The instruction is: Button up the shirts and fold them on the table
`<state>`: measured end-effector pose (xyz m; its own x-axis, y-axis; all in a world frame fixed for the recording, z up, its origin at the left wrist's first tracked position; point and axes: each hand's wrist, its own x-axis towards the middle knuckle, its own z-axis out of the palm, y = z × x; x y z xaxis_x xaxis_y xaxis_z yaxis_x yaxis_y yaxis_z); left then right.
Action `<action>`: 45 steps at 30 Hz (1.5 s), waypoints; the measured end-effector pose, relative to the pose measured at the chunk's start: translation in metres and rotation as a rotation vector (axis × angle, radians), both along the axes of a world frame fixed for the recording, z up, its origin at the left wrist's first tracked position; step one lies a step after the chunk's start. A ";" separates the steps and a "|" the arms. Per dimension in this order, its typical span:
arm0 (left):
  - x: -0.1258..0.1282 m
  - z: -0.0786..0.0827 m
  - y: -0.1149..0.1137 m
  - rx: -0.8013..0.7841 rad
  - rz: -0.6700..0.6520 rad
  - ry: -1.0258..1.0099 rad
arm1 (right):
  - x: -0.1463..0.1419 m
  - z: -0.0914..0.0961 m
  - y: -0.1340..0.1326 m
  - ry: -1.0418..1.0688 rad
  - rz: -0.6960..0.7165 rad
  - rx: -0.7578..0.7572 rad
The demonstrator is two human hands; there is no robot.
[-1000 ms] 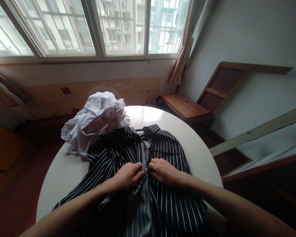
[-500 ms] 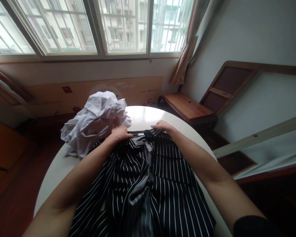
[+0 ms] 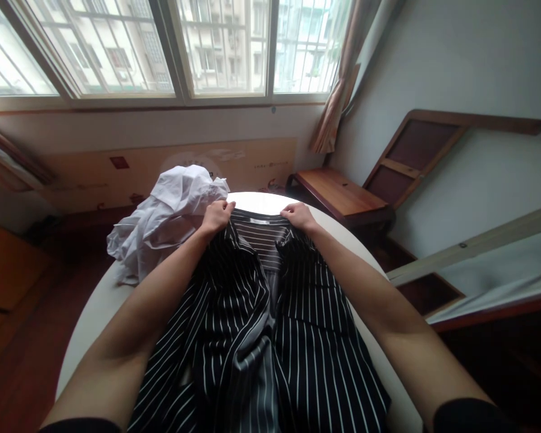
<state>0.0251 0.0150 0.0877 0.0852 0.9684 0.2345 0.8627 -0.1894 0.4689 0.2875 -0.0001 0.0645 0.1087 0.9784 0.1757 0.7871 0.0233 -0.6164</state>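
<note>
A black shirt with white stripes (image 3: 318,319) lies spread over a round white table, its collar end away from me and its front parted. My left hand (image 3: 218,216) is closed on the shirt's top edge at the left, and my right hand (image 3: 297,215) grips the same edge at the right. Between them the edge is drawn nearly straight, and a pale label (image 3: 259,222) shows inside the neck. Just left of my left hand sits a crumpled heap of white cloth (image 3: 166,204).
The white table (image 3: 88,325) has a curved rim. Beyond it, a low wooden bench (image 3: 340,191) stands at the right below a curtain (image 3: 331,120). A barred window (image 3: 225,48) spans the wall ahead, with a printed cardboard panel (image 3: 234,159) under it.
Both hands have moved up and away from me, pulling the shirt's top edge toward the table's far side. The neck opening has spread, uncovering the label and striped inner back.
</note>
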 end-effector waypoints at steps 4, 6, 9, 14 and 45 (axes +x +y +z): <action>0.019 -0.003 0.005 0.067 0.097 0.223 | -0.017 -0.008 0.019 -0.014 -0.172 -0.039; 0.026 -0.007 -0.001 0.187 0.029 0.312 | -0.022 -0.017 0.022 0.041 -0.216 -0.019; 0.027 -0.014 -0.021 0.328 -0.172 0.394 | -0.019 -0.027 0.013 0.085 -0.230 0.012; 0.019 -0.029 -0.066 0.229 -0.434 0.466 | -0.010 -0.028 -0.034 -0.033 0.016 0.259; 0.003 -0.048 -0.070 0.353 -0.172 0.210 | -0.053 -0.041 -0.073 -0.621 0.214 -0.026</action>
<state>0.0277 -0.0545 0.0396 0.3192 0.7997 0.5086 0.8743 -0.4555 0.1675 0.2345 -0.0732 0.0232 -0.2030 0.9720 0.1187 0.9763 0.2102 -0.0516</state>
